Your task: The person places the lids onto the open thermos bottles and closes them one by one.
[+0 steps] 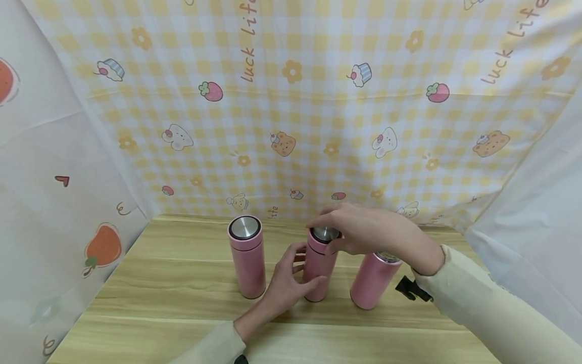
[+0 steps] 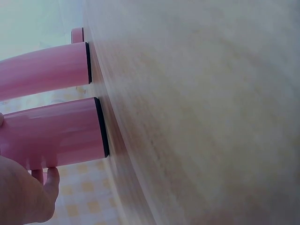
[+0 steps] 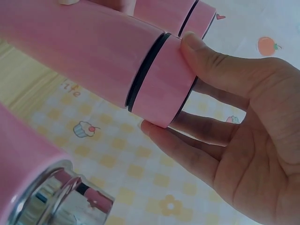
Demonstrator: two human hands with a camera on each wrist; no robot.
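Observation:
The middle pink thermos flask (image 1: 320,265) stands upright on the wooden table, its lid on. My left hand (image 1: 286,284) grips its body low down, thumb in front and fingers round the left side. From above, my right hand (image 1: 364,227) holds the steel-topped lid (image 3: 164,82) between thumb and fingers. A dark gap line shows between lid and body in the right wrist view. To the left stands a second lidded pink flask (image 1: 250,263). On the right, partly under my right forearm, a third flask (image 1: 370,283) shows a bare shiny metal neck (image 3: 70,199).
The wooden table (image 1: 182,283) runs up to a yellow checked cloth (image 1: 291,116) at the back. White patterned cloth (image 1: 68,151) hangs at the left side. A small pink cylindrical piece (image 2: 77,35) stands beyond the flasks in the left wrist view.

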